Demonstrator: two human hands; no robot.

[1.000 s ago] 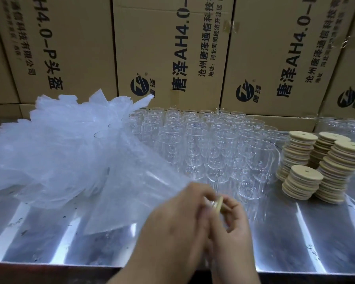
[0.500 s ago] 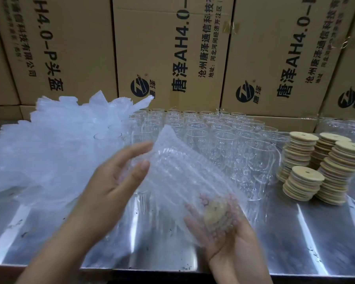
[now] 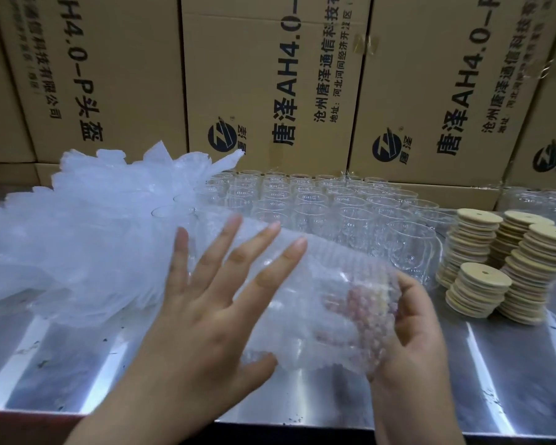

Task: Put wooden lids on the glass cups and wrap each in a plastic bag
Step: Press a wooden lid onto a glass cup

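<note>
Since the earlier frame the left hand point(image 3: 212, 303) has spread its fingers and come down flat on the bubble bag point(image 3: 302, 271), which now sits closer around the glass cup point(image 3: 318, 319) inside it. The cup lies on its side, low over the bench point(image 3: 511, 364), just left of the stacks of wooden lids point(image 3: 482, 284). Its long axis runs from the end near the stacks, where the wooden lid point(image 3: 379, 289) shows through the bubbles, away toward the pile of bags point(image 3: 77, 236). The right hand point(image 3: 411, 332) is the nearer one to the stacks; its thumb and fingers curl round the lidded end through the bag. The left hand is on the side far from the stacks, fingers straight and apart, pressing and not gripping. I judge the coming move is to fold the loose bag end, which lies on the left hand's side.
</note>
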